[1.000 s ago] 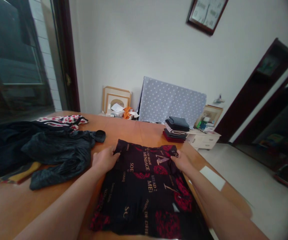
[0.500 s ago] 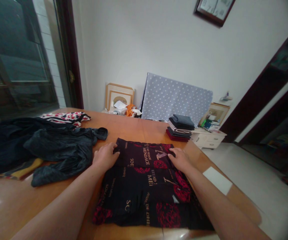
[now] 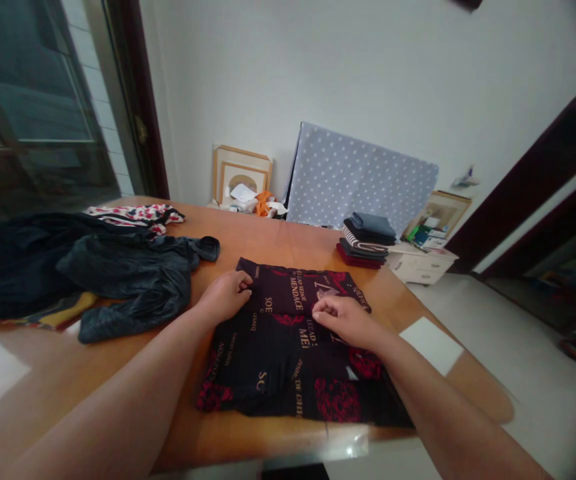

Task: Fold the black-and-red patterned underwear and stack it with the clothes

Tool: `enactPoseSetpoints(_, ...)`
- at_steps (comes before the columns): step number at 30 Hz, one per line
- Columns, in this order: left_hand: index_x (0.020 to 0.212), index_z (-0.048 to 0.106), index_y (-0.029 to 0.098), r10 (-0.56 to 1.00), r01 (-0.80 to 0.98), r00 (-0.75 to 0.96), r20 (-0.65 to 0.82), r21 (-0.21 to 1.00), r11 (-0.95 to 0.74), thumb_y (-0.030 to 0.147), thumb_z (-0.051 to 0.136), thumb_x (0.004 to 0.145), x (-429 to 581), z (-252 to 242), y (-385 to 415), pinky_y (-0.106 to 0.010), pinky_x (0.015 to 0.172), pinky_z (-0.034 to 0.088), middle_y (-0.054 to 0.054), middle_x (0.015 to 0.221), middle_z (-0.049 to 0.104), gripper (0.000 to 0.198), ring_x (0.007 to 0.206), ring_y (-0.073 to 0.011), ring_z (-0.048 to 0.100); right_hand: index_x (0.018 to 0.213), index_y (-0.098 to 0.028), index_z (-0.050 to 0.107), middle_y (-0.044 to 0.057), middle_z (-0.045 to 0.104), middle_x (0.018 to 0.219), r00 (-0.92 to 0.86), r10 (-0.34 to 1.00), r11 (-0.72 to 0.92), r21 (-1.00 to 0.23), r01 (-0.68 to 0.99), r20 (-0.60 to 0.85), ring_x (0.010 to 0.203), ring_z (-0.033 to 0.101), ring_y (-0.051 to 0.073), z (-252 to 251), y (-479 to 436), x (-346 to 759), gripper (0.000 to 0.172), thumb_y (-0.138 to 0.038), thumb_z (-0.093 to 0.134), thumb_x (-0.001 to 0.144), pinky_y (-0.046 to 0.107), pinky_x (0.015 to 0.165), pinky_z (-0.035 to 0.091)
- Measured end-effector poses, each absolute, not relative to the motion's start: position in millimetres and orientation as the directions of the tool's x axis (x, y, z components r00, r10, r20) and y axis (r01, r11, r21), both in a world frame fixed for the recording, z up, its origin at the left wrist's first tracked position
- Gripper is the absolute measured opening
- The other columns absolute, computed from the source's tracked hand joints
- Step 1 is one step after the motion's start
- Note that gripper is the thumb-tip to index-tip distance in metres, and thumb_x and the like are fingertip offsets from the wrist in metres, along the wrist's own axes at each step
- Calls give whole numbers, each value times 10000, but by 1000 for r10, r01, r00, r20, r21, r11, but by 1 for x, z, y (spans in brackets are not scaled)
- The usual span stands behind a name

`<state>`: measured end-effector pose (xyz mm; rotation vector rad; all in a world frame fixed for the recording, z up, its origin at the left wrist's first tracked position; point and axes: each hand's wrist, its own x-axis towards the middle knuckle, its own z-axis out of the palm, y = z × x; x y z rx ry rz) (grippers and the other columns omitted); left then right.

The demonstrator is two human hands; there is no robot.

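A dark maroon garment [image 3: 288, 353] with red roses and gold lettering lies flat on the wooden table [image 3: 248, 233], in front of me. My left hand [image 3: 224, 298] is at its upper left corner, fingertips curled onto the cloth. My right hand [image 3: 343, 320] rests near the middle of the upper half, its fingers pinched together on the fabric. Both forearms reach in from the bottom of the view. The garment's lower edge lies just short of the table's near edge.
To the left of the garment, a crumpled dark jacket [image 3: 131, 280] lies on the table, with a red-and-white patterned cloth [image 3: 135, 215] behind it. A stack of folded clothes [image 3: 367, 240] stands at the far right. A white drawer unit [image 3: 418, 267] sits beyond it.
My right hand has slid left from the garment's upper right corner toward its middle. My left hand has moved up to the top left corner. The view has tilted, so the table sits lower.
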<state>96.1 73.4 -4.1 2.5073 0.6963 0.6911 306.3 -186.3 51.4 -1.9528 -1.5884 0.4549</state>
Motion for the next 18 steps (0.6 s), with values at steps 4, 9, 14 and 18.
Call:
enactPoseSetpoints(4,1011,682,211,517,330,788,336,478,-814,284,623,778,96,-6,75,-289,766,494,-52,967,685,252,881,-205,652,996,-210,691,-2,638,786,67,993,-119,-710,694,-101,681,567,133,57,-217,273,190,-333,634,863,235,624,427)
enactPoseSetpoints(9,1024,685,213,521,337,786,333,477,-812,284,608,792,97,-7,76,-284,763,497,-51,976,682,254,883,-202,650,955,-211,690,-6,625,740,36,967,-213,-725,655,-251,647,537,125,67,-246,263,175,-353,627,876,220,576,400)
enactPoseSetpoints(14,1083,679,201,637,425,675,372,510,-748,323,581,838,97,-3,75,-305,825,502,-74,1042,688,290,940,-219,655,911,-196,652,-2,625,741,253,958,-253,-810,529,-134,657,559,130,59,-237,290,272,-454,567,898,232,596,431)
enactPoseSetpoints(18,1151,651,190,780,470,531,332,651,-596,308,623,822,95,-1,79,-341,921,499,-98,1128,700,350,1051,-254,655,892,-190,638,14,666,783,490,866,-277,-721,635,98,688,600,149,47,-199,332,253,-416,525,891,251,637,464)
